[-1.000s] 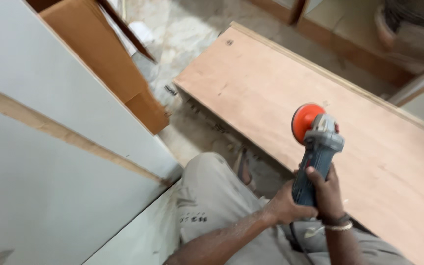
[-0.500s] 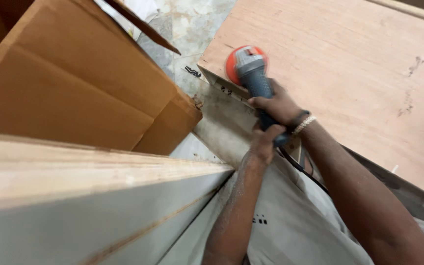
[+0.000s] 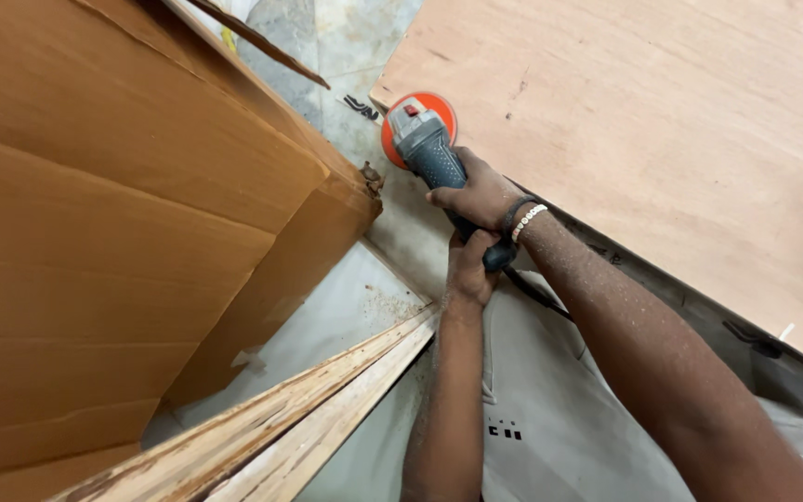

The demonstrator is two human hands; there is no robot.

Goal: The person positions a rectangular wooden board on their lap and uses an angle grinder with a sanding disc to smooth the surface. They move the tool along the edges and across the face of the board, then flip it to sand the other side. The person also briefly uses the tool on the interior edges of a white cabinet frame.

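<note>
Your right hand (image 3: 480, 193) is wrapped tight around the body of the blue-grey angle grinder (image 3: 439, 167), and your left hand (image 3: 469, 268) is closed on the tail of its handle just below, where the black cord (image 3: 536, 293) leaves the tool. The orange sanding disc (image 3: 417, 127) hangs at the near corner of the large plywood sheet (image 3: 662, 139), partly over the pale stone floor (image 3: 355, 56); whether it touches the wood cannot be told from here. To your left stands a big brown cardboard box (image 3: 123, 214) with a torn corner close to the disc, and below it a white laminated board (image 3: 290, 432) with a raw, rough edge runs across your lap side. Judging by the grip and the disc's position, you are at the point of bringing the grinder onto the sheet's corner or edge. The next move calls for setting the disc flat and steady on the plywood, holding both hands firm, keeping the cord behind your wrists, and staying clear of the cardboard corner. A small dark scrap (image 3: 361, 106) lies on the floor just beside the disc.
</note>
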